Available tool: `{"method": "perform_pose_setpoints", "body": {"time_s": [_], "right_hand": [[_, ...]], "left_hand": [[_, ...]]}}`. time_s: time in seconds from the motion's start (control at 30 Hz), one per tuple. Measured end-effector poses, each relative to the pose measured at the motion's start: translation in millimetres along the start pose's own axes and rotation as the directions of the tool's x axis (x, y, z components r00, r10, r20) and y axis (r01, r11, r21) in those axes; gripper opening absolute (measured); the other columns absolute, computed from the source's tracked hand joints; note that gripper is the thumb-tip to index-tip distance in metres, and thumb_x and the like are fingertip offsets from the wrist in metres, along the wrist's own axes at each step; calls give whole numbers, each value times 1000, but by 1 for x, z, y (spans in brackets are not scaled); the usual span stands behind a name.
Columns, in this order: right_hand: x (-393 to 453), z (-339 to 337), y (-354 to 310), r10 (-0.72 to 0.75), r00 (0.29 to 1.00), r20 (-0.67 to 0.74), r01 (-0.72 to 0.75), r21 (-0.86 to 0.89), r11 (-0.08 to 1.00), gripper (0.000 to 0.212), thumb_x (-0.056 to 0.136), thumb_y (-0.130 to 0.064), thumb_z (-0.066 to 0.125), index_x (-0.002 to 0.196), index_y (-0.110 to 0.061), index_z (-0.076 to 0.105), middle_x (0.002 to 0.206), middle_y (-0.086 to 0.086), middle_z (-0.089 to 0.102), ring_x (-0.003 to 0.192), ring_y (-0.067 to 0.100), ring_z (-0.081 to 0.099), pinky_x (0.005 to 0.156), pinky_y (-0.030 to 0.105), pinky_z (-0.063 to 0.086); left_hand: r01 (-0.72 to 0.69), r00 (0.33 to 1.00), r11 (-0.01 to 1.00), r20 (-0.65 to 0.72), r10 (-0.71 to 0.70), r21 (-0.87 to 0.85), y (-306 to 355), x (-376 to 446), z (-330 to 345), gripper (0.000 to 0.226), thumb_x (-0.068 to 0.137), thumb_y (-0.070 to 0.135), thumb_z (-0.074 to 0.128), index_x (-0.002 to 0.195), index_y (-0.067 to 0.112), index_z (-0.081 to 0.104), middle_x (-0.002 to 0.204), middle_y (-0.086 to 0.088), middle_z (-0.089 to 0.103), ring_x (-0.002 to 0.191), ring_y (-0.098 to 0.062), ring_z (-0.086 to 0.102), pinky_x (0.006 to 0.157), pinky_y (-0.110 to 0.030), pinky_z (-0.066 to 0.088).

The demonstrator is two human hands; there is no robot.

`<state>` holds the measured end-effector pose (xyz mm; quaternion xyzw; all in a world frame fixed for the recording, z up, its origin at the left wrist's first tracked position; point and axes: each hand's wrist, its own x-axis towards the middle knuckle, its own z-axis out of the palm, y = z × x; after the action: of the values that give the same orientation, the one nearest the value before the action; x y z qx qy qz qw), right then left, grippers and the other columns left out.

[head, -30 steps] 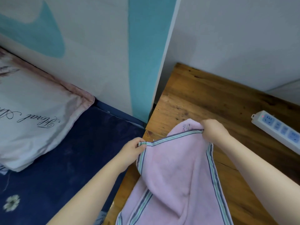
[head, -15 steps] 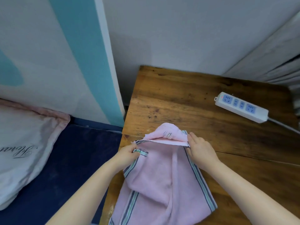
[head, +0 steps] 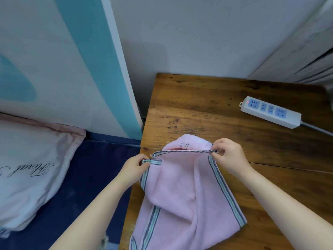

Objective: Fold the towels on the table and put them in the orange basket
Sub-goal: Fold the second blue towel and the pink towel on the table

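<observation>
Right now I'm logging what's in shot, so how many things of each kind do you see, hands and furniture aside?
Towel: 1
Power strip: 1
Pillow: 1
Orange basket: 0 in view
Total: 3

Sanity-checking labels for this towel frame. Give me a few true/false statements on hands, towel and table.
1. Both hands pinch the striped edge of the pink towel. True: the left hand holds one end, the right hand the other.
2. The towel lies folded flat in a neat square. False: it is loose and rumpled, its top edge held up between the hands.
3. A white power strip lies on the wooden table. True.
4. The power strip touches the towel. False: bare wood separates them.
5. The orange basket stands beside the towel. False: no basket is in view.
</observation>
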<state>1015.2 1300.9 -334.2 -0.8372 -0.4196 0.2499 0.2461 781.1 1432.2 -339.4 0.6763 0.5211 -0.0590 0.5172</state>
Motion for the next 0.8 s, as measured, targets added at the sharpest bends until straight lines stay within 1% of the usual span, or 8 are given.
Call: {"method": "perform_pose_setpoints", "body": {"time_s": [0.13,0.2,0.27,0.37,0.43,0.53,0.63,0.8], "right_hand": [[-2,-12,3,191,975,115,-174,-141,975,10,73,2,59,70,-7,58,72,6,53,71,22,47,54,28,31],[-4,-15,8,357,871,337,-255,-311,915,20,74,-1,57,64,-14,47,71,2,51,72,20,47,50,24,32],[-12,-15,17,455,789,414,-301,-385,872,24,75,-2,56,65,-18,42,71,-2,49,71,18,46,50,23,32],[-27,-19,27,499,765,408,-343,-397,851,15,77,-5,59,86,-14,51,88,4,58,69,17,49,48,20,34],[-32,-20,31,508,752,420,-326,-432,841,25,80,-8,59,106,-8,58,97,8,60,76,21,55,48,18,34],[-31,-19,34,495,786,371,-299,-473,829,13,81,-8,54,85,-8,67,74,3,56,76,23,52,46,19,30],[-31,-14,33,521,788,328,-319,-507,801,29,81,-6,53,54,-14,47,58,0,44,62,20,47,44,21,27],[-31,-10,38,537,789,299,-355,-492,795,34,86,-14,55,54,-16,43,59,0,43,52,12,40,44,20,28]], "left_hand": [[-35,998,999,-51,36,34,2,2,-9,20,91,11,53,75,22,60,77,3,60,75,-14,56,61,-21,42],[-35,999,999,-33,36,9,8,8,-7,12,91,12,55,83,18,62,79,3,60,79,-15,57,64,-23,44],[-8,1000,1000,-8,7,-26,16,16,3,9,90,13,56,86,17,62,81,2,61,82,-15,58,68,-25,46],[47,995,987,-100,-32,155,17,29,17,15,90,16,56,100,11,65,98,-7,65,90,-20,58,76,-32,47],[55,985,947,-175,1,317,15,36,19,21,90,19,54,105,9,66,106,-11,65,94,-24,59,77,-32,48],[-6,984,879,-154,91,477,17,46,19,23,90,20,55,106,9,67,113,-12,60,102,-27,56,78,-30,45],[-86,992,818,-24,121,569,20,54,23,28,89,21,55,113,10,66,120,-11,54,109,-27,52,87,-32,44],[-102,995,758,56,87,644,28,61,33,26,91,23,52,110,13,66,115,-12,53,101,-29,53,82,-33,46]]}}
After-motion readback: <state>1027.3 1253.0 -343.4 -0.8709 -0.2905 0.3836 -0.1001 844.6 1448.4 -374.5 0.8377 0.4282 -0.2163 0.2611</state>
